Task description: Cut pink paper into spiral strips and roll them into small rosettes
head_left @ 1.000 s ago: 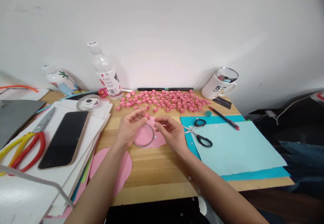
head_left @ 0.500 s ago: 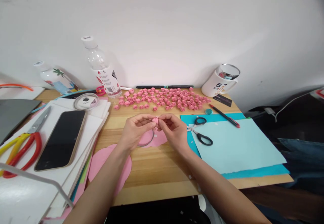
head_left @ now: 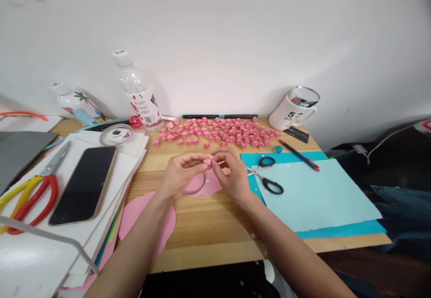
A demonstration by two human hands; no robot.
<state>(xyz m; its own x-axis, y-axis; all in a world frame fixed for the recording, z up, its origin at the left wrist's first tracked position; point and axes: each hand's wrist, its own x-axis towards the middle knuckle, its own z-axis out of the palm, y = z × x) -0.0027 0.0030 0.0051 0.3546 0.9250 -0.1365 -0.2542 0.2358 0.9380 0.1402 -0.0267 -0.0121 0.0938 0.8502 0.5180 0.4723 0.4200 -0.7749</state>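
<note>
Between the fingertips of both hands is a small rolled pink paper flower (head_left: 208, 161). My left hand (head_left: 180, 172) pinches it from the left, and my right hand (head_left: 230, 170) has thumb and fingers closed on its right side. Below the hands lie a pink paper piece (head_left: 212, 185) and a grey ring-shaped edge (head_left: 198, 190), partly hidden by the left hand. Many finished-looking pink paper rolls (head_left: 222, 132) are spread behind the hands. Pink paper circles (head_left: 144, 212) lie under my left forearm.
Black-handled scissors (head_left: 272, 186) rest on blue paper sheets (head_left: 319, 195) at right, near a pen (head_left: 298, 154) and a white mug (head_left: 291, 109). At left are a phone (head_left: 84, 186), red-and-yellow scissors (head_left: 37, 195), a tape roll (head_left: 117, 135) and a water bottle (head_left: 143, 96).
The right fingers have shifted slightly around the pink roll, lifting a little at the knuckles. The view has moved slightly; the left hand keeps its pinch.
</note>
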